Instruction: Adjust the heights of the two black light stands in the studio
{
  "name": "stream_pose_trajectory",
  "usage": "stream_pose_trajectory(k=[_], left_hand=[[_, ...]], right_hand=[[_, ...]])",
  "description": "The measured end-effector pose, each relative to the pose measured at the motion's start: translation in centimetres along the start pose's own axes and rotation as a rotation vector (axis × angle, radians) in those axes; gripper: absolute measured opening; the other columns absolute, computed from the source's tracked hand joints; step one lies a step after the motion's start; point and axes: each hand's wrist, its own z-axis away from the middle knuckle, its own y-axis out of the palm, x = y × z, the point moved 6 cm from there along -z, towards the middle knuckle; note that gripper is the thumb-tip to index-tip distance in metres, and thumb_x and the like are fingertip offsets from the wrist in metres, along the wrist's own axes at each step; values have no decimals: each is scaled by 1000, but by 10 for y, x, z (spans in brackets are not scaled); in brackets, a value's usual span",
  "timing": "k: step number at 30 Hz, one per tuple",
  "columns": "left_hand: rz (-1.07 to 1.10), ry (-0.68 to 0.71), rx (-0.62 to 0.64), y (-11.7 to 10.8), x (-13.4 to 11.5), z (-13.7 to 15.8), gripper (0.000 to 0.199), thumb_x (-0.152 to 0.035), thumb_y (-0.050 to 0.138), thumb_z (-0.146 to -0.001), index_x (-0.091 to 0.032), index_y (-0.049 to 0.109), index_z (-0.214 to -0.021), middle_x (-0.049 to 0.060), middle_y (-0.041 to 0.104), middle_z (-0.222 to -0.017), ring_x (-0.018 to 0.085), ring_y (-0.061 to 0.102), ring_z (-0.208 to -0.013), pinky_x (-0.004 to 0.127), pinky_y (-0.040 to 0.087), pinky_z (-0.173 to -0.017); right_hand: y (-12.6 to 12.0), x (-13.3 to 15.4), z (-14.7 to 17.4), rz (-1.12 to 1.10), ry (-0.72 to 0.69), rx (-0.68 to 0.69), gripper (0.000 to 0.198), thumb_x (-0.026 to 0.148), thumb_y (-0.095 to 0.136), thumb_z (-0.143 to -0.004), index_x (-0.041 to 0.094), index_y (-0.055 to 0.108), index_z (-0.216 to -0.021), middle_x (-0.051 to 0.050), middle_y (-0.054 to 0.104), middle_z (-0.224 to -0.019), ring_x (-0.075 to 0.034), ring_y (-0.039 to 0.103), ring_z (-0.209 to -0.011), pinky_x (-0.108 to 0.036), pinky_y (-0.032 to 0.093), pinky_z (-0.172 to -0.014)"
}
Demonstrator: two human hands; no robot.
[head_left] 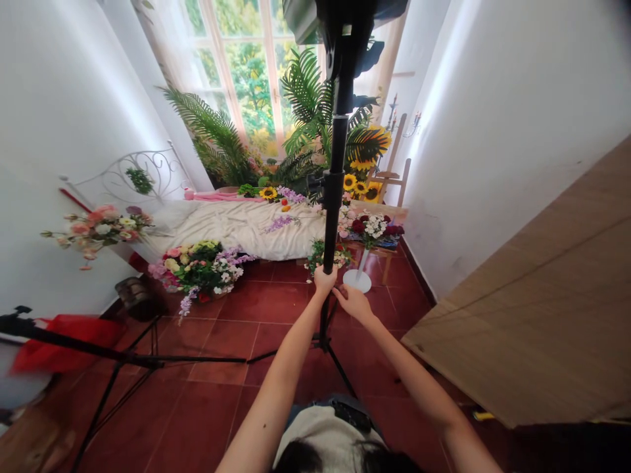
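Observation:
A black light stand rises in front of me, with a dark lamp or similar fixture at its top, cut off by the upper edge. My left hand is wrapped round its pole at about waist height. Just to the right and slightly lower, my right hand is at the pole with its fingers pinched together. Whatever those fingers grip, perhaps a small part on the pole, is too small to make out. The stand's legs spread over the red tiled floor below.
A second black stand stretches its legs across the floor at left. Ahead is a bed with flower bunches before it. A white round base stands behind my right hand. A large wooden panel leans at right.

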Motion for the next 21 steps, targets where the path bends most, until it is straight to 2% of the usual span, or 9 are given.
stream_pose_trajectory(k=[3, 5, 8, 10, 12, 14, 18, 21], left_hand=[[-86, 81, -75, -2, 1, -2, 30, -40, 58, -67, -16, 49, -51, -1, 47, -48, 11, 47, -49, 21, 33, -48], [-88, 88, -70, 0, 3, -3, 29, -40, 58, -67, -16, 50, -51, -1, 48, -49, 10, 47, -49, 20, 34, -48], [-54, 79, -60, 1, 6, -4, 29, -40, 59, -67, -16, 51, -52, -1, 50, -49, 11, 48, -50, 20, 35, -49], [-45, 83, -63, 2, 7, -4, 29, -40, 58, -67, -16, 51, -52, 0, 50, -49, 10, 48, -49, 20, 35, -49], [-46, 91, -64, 2, 6, -4, 29, -40, 58, -67, -16, 51, -52, -1, 50, -49, 10, 48, -49, 20, 35, -49], [-39, 86, -56, 2, 4, -3, 29, -40, 57, -67, -16, 51, -51, -1, 49, -47, 11, 48, -49, 21, 35, -49], [-4, 44, -39, 2, 1, -1, 25, -38, 59, -65, -16, 53, -53, 0, 51, -47, 13, 52, -52, 22, 37, -50], [0, 22, -26, 2, 1, 0, 23, -36, 60, -65, -16, 55, -55, 1, 53, -48, 14, 54, -54, 22, 38, -51]], right_hand=[[24, -23, 2, -483, 260, 113, 35, 51, 47, -82, 19, 58, -74, -7, 67, -73, -17, 60, -61, -26, 45, -52], [41, -28, 8, -811, 386, 213, 32, 46, 46, -84, 18, 58, -75, -8, 68, -75, -15, 61, -60, -25, 47, -52], [55, -23, 15, -1154, 429, 319, 23, 36, 45, -85, 18, 57, -78, -8, 68, -80, -12, 61, -64, -22, 48, -55], [59, -22, 18, -1209, 446, 325, 22, 35, 44, -85, 18, 56, -79, -7, 67, -81, -11, 61, -64, -22, 48, -54], [58, -26, 20, -1114, 468, 274, 28, 43, 43, -85, 18, 55, -83, -8, 67, -80, -12, 60, -60, -23, 47, -51], [49, -31, 20, -892, 434, 156, 36, 52, 44, -82, 18, 54, -87, -7, 67, -78, -13, 58, -55, -24, 46, -48], [12, -17, 21, -274, 107, -117, 39, 58, 51, -77, 22, 55, -89, -4, 66, -77, -15, 59, -61, -24, 44, -54], [-3, 0, 23, 84, -63, -200, 35, 56, 47, -81, 23, 57, -86, -6, 66, -81, -19, 61, -71, -25, 41, -59]])
